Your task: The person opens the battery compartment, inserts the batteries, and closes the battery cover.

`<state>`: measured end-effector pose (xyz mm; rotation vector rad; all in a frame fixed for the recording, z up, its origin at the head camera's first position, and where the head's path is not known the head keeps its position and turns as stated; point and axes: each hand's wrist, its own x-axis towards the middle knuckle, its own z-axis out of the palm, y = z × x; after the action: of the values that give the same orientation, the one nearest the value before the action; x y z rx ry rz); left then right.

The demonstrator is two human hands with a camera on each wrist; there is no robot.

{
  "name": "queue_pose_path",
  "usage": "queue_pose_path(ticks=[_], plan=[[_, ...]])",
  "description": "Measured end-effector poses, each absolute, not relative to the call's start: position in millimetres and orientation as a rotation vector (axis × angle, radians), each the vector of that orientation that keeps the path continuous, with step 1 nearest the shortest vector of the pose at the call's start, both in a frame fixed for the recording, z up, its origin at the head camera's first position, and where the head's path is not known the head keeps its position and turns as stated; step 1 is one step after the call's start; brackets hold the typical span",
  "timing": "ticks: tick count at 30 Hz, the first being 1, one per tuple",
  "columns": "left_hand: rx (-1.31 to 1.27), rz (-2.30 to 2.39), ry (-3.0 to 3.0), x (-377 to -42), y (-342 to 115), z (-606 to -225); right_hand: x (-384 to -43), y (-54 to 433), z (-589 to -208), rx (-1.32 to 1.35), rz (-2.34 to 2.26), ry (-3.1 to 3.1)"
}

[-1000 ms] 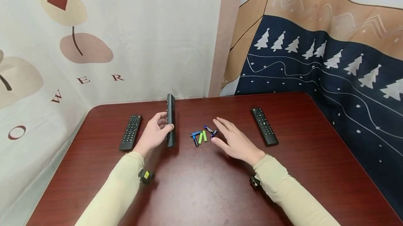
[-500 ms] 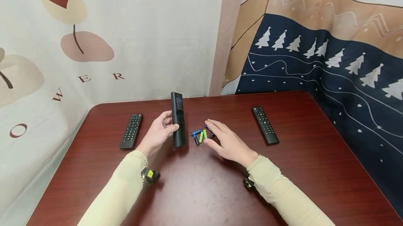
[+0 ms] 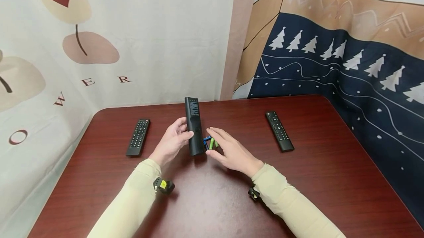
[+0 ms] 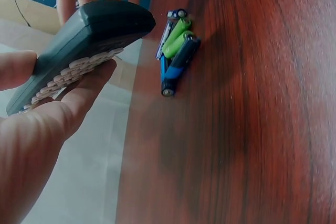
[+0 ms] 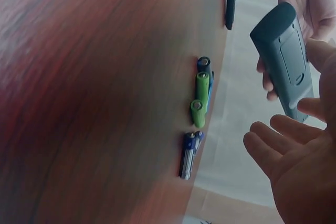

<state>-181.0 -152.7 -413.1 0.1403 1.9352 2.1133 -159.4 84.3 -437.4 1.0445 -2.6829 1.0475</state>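
Note:
My left hand (image 3: 169,142) grips a black remote control (image 3: 194,125) held up off the table, fingers on its button side and thumb on its back. In the head view its back, with printed text, faces me; the right wrist view shows the battery cover (image 5: 295,56) in place. My right hand (image 3: 232,153) hovers just right of it, fingers extended and holding nothing. Below lie several loose batteries: green ones (image 5: 201,85), blue-and-black ones (image 4: 184,56) and blue-and-silver ones (image 5: 188,153). The right hand hides part of this group in the head view.
One black remote control (image 3: 138,137) lies buttons up at the table's left, another (image 3: 279,131) at the right. The dark red wooden table (image 3: 205,208) ends at the back against a patterned curtain (image 3: 159,39).
The left hand has moved right with the remote control, turning it from edge-on to show its back. The right hand has moved left toward it, over the batteries.

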Motion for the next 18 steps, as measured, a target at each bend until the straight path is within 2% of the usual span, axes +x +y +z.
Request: queue_pose_path(ticks=[18], plan=[[0.215, 2.173, 1.815, -177.9, -141.3, -414.4, -159.4, 68.8, -434.3, 1.041, 1.213, -2.66]])
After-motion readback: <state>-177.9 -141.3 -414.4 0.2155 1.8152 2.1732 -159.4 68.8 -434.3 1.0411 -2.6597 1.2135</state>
